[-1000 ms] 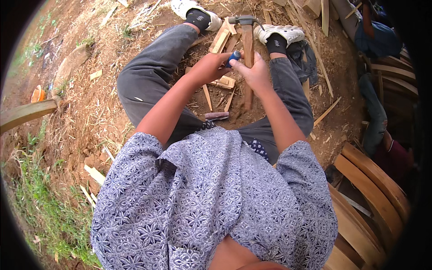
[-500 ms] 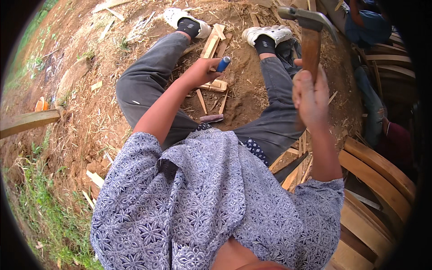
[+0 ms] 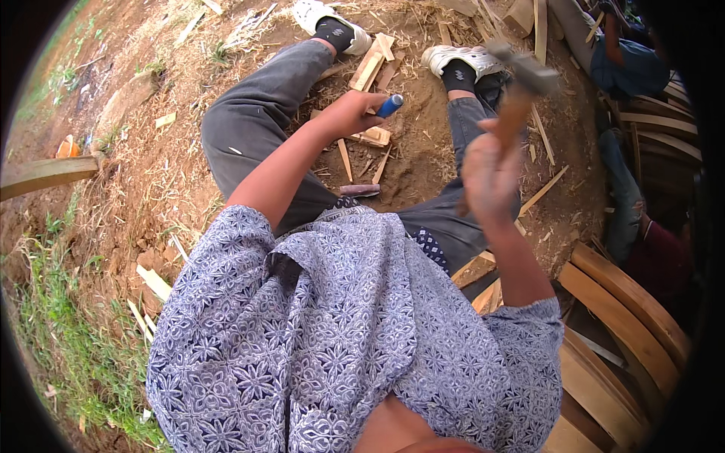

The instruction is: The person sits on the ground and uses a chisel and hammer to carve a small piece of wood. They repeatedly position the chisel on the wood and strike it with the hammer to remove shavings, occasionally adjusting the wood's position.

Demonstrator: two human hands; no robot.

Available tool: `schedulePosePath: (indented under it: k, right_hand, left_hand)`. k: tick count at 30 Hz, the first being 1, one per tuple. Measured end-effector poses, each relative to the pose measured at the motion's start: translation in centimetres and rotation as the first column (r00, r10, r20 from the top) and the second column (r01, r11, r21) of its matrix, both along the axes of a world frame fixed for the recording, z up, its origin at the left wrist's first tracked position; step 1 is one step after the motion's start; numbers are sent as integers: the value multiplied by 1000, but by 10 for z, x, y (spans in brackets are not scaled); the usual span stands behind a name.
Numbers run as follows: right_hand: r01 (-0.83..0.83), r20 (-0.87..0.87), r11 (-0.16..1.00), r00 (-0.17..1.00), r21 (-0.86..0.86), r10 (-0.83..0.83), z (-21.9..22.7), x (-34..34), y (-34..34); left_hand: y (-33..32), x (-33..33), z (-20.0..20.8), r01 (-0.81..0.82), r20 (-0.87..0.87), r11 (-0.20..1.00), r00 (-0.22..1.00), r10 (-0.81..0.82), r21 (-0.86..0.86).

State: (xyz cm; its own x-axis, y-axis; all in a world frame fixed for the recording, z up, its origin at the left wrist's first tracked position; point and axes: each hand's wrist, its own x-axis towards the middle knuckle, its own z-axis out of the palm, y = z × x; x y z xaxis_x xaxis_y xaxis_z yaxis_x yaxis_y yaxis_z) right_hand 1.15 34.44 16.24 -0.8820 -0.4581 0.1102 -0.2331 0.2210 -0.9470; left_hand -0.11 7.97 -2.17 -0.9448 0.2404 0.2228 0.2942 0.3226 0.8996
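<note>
My left hand (image 3: 353, 115) is closed around the blue handle of a chisel (image 3: 390, 106), its end pointing up and to the right. The chisel's blade is hidden below the hand. Under that hand lies a pale piece of wood (image 3: 375, 137) on the ground between my legs. My right hand (image 3: 491, 175) grips the wooden handle of a claw hammer (image 3: 515, 106). The hammer is raised over my right leg, apart from the chisel, and its head is blurred by motion. A short, dark cylindrical piece (image 3: 359, 190) lies close to my lap.
Wood strips (image 3: 368, 68) and shavings litter the dirt between my white shoes (image 3: 462, 59). Curved timber pieces (image 3: 619, 317) are stacked at my right. One curved beam (image 3: 49, 177) juts in from the left. Another person (image 3: 627, 64) is at the upper right.
My right hand has brought the hammer left and somewhat lower, toward the chisel. My left hand keeps its hold on the chisel; the whole view has shifted slightly.
</note>
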Motion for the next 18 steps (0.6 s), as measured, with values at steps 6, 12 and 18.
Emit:
schedulePosePath:
  k: [6, 12, 18]
  right_hand:
    - [-52, 5, 908, 998, 417, 55, 5, -8, -12]
    - [56, -493, 949, 863, 309, 109, -26, -6, -9]
    - [12, 113, 992, 993, 124, -26, 5, -7, -23]
  left_hand:
    - [-2, 1, -5, -5, 61, 1000, 998, 6, -12]
    - [2, -2, -2, 9, 70, 1000, 998, -10, 17]
    - [-2, 3, -7, -20, 48, 1000, 999, 21, -16]
